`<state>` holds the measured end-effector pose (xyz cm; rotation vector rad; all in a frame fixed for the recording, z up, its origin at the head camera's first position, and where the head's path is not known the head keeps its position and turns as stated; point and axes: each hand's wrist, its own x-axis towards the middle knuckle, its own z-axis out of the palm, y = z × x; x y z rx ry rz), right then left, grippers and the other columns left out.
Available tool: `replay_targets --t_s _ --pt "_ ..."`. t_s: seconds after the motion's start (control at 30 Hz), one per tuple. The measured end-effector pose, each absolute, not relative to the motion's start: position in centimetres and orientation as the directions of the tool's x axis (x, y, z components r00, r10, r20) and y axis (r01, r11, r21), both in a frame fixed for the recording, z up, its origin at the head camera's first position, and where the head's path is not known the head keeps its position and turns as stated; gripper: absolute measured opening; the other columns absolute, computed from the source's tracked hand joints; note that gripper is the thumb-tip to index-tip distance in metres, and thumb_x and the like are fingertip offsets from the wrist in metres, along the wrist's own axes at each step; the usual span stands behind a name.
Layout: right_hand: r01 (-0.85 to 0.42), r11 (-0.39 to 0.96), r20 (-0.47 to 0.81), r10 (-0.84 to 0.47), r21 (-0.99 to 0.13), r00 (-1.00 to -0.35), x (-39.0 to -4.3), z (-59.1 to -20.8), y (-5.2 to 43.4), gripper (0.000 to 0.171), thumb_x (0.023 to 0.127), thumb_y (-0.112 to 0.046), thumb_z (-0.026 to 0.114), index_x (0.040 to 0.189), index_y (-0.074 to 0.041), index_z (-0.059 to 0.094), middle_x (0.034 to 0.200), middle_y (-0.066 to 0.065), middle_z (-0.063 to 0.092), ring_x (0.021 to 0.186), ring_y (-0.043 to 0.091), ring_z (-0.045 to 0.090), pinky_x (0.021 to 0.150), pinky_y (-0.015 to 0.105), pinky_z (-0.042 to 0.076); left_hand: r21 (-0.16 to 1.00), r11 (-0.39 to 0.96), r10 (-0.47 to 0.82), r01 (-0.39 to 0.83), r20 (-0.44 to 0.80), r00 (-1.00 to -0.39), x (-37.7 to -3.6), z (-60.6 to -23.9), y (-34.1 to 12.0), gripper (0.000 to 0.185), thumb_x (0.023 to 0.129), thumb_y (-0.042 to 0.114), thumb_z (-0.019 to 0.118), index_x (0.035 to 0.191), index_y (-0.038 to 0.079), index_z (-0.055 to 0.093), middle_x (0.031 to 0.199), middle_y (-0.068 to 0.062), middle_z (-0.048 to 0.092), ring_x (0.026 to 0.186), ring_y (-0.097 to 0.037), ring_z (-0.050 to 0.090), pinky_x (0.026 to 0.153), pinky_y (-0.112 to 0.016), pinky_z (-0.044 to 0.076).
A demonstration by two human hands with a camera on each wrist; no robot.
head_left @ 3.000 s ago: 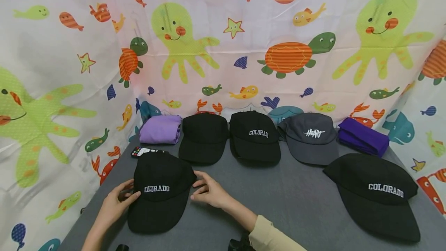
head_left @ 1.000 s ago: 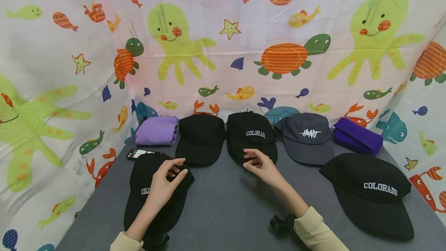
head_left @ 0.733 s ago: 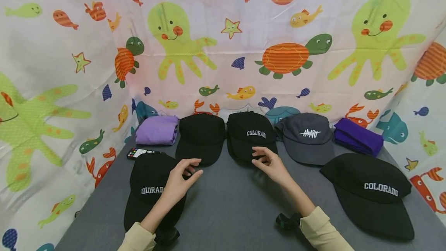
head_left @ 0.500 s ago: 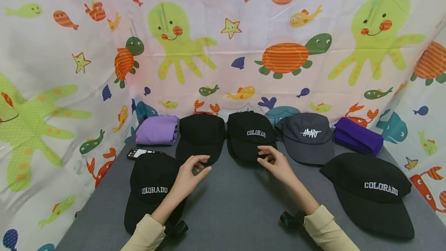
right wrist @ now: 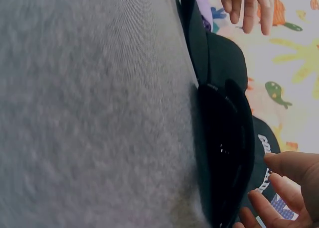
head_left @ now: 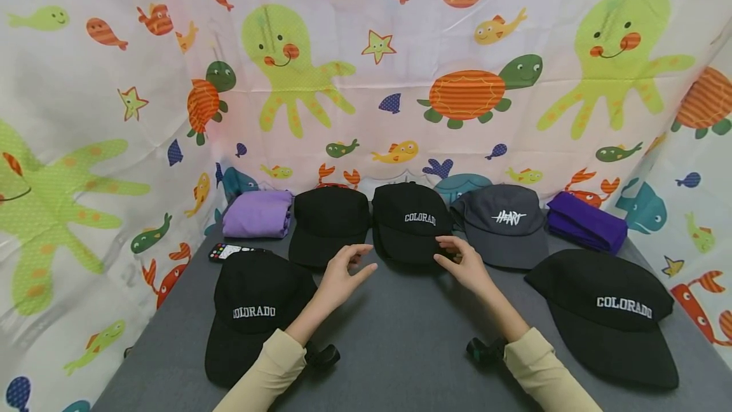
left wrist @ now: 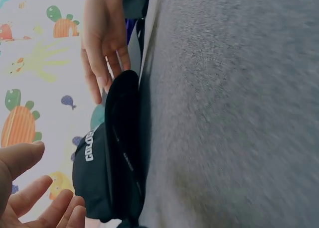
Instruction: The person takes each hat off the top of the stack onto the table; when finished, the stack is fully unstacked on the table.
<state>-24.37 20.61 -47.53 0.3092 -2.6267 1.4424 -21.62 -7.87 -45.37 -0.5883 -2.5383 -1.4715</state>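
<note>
A black cap lettered COLORADO [head_left: 413,224] lies in the middle of the back row on the grey cloth surface [head_left: 400,336]. My right hand [head_left: 464,266] reaches its brim from the right, the fingertips [head_left: 443,243] at the brim's edge. My left hand [head_left: 343,272] hovers just left of the brim, fingers loosely bent and holding nothing. The left wrist view has this cap [left wrist: 99,173] on edge with my right hand [left wrist: 102,44] at its brim. Seen from the right wrist, the cap [right wrist: 224,143] stands close, with my left hand [right wrist: 249,4] beyond it.
Another COLORADO cap [head_left: 254,310] lies near left, a third [head_left: 612,310] near right. The back row also holds a plain black cap [head_left: 328,221], a grey HEART cap [head_left: 503,224], a lilac folded cloth [head_left: 257,213] and a dark purple one [head_left: 586,221]. A small remote [head_left: 229,251] lies left.
Both hands left the near-left COLORADO cap and moved to the middle one. The left hand travelled right and forward; the right hand slid to the brim's right edge.
</note>
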Motion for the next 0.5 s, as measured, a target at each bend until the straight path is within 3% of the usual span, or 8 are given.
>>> replay_targets --t_s 0.23,0.5 --pt "-0.179 0.525 0.171 -0.064 -0.832 -0.983 -25.2 -48.3 21.5 0.046 0.088 -0.017 0.065 0.13 -0.006 0.05 0.128 0.022 0.048 0.119 0.038 0.046 0.096 0.053 0.039 0.813 0.434 0.294 0.389 0.28 -0.914 -23.2 -45.8 -6.0 0.048 0.087 0.024 0.065 0.129 0.004 0.052 0.117 -0.019 0.055 0.108 -0.033 0.054 0.091 -0.041 0.047" --pt "-0.096 0.491 0.093 -0.03 -0.866 -0.995 -25.9 -48.9 22.1 0.054 0.089 -0.022 0.063 0.137 -0.006 0.042 0.135 0.025 0.043 0.124 0.039 0.042 0.1 0.051 0.037 0.811 0.469 0.295 0.349 0.229 -0.928 -25.5 -46.8 -5.2 0.05 0.088 0.027 0.064 0.131 0.004 0.05 0.123 -0.018 0.052 0.109 -0.033 0.053 0.092 -0.042 0.046"
